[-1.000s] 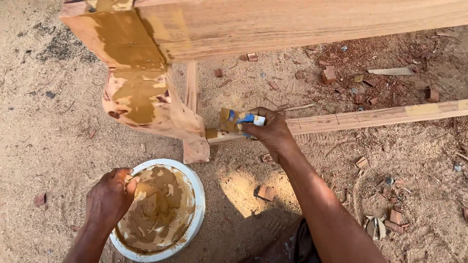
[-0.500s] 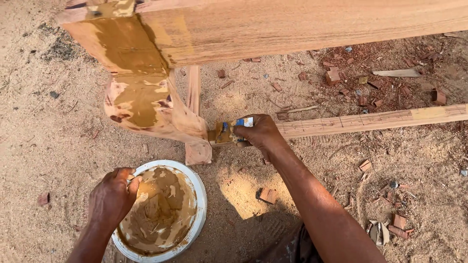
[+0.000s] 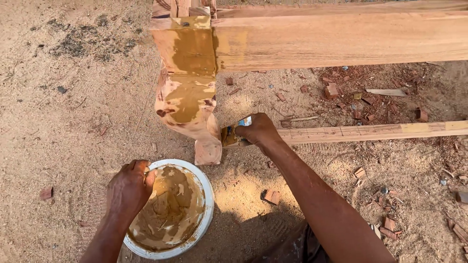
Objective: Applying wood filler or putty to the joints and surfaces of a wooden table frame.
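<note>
From the head view I see my right hand (image 3: 258, 130) pinching a small blue-and-white card (image 3: 237, 130) smeared with tan filler, pressed against the carved wooden leg (image 3: 187, 104) where the thin rail (image 3: 370, 131) meets it. My left hand (image 3: 129, 190) curls over the rim of the white bowl (image 3: 207, 195) of filler on sawdust. Wood chips (image 3: 341, 92) lie scattered beyond the rail.

Looked like an open-air carpentry yard. I saw bare sandy ground (image 3: 63, 122) strewn with sawdust under both hands, and reddish wood offcuts (image 3: 370, 97) scattered beyond the right hand (image 3: 257, 130). Raw timber frame: a thick beam (image 3: 341, 41) above the hands, a carved leg (image 3: 190, 102) between them and a thin rail (image 3: 370, 131) running off past the right hand. Hard sunlight, no floor.
</note>
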